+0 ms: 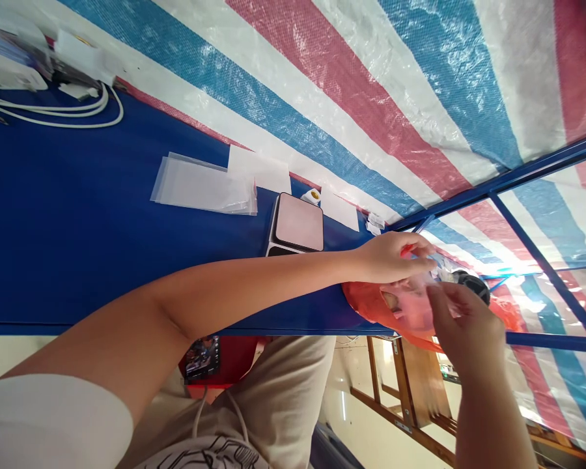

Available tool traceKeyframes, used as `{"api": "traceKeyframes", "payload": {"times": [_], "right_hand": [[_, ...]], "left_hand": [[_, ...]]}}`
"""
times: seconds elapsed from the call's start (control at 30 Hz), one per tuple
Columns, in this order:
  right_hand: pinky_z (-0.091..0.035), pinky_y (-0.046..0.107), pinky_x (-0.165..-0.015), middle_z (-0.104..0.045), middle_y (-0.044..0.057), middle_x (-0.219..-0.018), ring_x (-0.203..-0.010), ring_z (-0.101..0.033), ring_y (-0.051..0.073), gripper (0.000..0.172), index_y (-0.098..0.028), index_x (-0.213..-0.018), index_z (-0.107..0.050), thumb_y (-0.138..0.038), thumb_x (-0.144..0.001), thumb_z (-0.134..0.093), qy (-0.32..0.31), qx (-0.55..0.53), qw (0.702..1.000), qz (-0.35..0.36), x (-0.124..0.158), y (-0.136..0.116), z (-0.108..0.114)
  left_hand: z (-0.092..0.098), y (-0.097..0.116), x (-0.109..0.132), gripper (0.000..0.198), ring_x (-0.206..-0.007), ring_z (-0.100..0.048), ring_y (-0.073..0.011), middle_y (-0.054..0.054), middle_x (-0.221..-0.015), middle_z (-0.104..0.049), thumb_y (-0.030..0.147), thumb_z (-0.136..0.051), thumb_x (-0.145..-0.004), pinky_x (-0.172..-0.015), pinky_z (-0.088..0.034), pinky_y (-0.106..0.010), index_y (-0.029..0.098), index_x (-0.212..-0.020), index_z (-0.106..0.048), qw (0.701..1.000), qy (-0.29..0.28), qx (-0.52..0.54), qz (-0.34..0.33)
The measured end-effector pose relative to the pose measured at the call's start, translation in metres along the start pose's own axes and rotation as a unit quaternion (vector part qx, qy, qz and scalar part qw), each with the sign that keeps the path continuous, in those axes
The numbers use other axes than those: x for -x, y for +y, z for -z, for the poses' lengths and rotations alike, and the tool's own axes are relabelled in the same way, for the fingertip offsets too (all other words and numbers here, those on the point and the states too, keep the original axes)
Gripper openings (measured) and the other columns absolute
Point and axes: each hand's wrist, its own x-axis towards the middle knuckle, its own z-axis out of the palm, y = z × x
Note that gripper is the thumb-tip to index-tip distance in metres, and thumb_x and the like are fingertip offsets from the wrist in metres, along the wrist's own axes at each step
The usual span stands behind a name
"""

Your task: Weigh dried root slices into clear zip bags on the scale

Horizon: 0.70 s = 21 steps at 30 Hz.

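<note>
Clear plastic pouch (pixel 432 277), thin, glossy & crinkled, sits between both hands at the right end of the blue table (pixel 68 228), over an orange plastic bag (pixel 371 303) that slumps off the table edge. Left hand (pixel 393 255) comes in across the tabletop, fingers together, pinched on the pouch's top edge w/ something red just under the fingertips. Right hand (pixel 463 326) comes up from below, fingers curled & closed on the pouch's lower side. A dark round item (pixel 471 283) shows just behind the pouch; can't tell what it is.

Near the forearm: a square box (pixel 297 227) w/ rounded corners, pale pink top, white side. Just beside it a small tape roll (pixel 314 195), then white paper slips (pixel 339 210). Further left a fanned stack of clear flat bags (pixel 202 185), frosted-looking. Far corner: white cables (pixel 78 114), looped, plus white devices. No readable writing anywhere.

Table is smooth matte blue. Backdrop is woven tarp (pixel 371 78), shiny, striped red/white/blue, held on a blue metal frame (pixel 532 172). Wooden frame (pixel 410 391) below.
</note>
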Motion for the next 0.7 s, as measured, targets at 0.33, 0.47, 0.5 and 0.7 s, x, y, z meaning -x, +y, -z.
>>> {"api": "traceKeyframes", "payload": {"times": [0.33, 0.47, 0.5, 0.7], "right_hand": [[-0.047, 0.037, -0.071, -0.075, 0.010, -0.087, -0.079, -0.071, 0.029, 0.037, -0.022, -0.102, -0.072, -0.052, -0.094, -0.053, 0.049, 0.055, 0.997, 0.013, 0.000, -0.004, 0.002], [-0.049, 0.040, -0.075, -0.074, 0.010, -0.087, -0.080, -0.071, 0.030, 0.034, -0.023, -0.102, -0.071, -0.051, -0.094, -0.054, 0.059, 0.058, 0.997, -0.005, -0.003, -0.002, 0.011], [-0.049, 0.041, -0.076, -0.074, 0.010, -0.088, -0.081, -0.071, 0.031, 0.033, -0.024, -0.101, -0.071, -0.050, -0.094, -0.053, 0.063, 0.058, 0.996, -0.009, -0.004, -0.003, 0.013], [-0.050, 0.047, -0.082, -0.075, 0.012, -0.090, -0.092, -0.073, 0.037, 0.033, -0.024, -0.102, -0.072, -0.051, -0.095, -0.053, 0.086, 0.051, 0.995, -0.019, -0.005, -0.008, 0.025]], "left_hand": [[0.005, 0.014, -0.001, 0.046, -0.075, -0.066, -0.0103, -0.015, -0.154, -0.049, 0.038, -0.058, -0.096, -0.066, -0.056, -0.030, 0.022, -0.139, -0.049, 0.994, -0.052, 0.091, 0.033], [0.003, 0.009, -0.003, 0.039, -0.074, -0.066, -0.0105, -0.017, -0.151, -0.049, 0.035, -0.055, -0.096, -0.066, -0.055, -0.030, 0.021, -0.132, -0.051, 0.996, -0.045, 0.075, 0.026], [0.003, 0.007, -0.004, 0.037, -0.073, -0.065, -0.0102, -0.017, -0.150, -0.049, 0.034, -0.054, -0.095, -0.066, -0.056, -0.030, 0.020, -0.129, -0.051, 0.996, -0.042, 0.071, 0.023], [0.004, 0.008, -0.004, 0.035, -0.086, -0.065, -0.0133, -0.016, -0.146, -0.052, 0.028, -0.053, -0.091, -0.071, -0.057, -0.027, 0.018, -0.124, -0.051, 0.999, -0.030, 0.020, 0.015]]}}
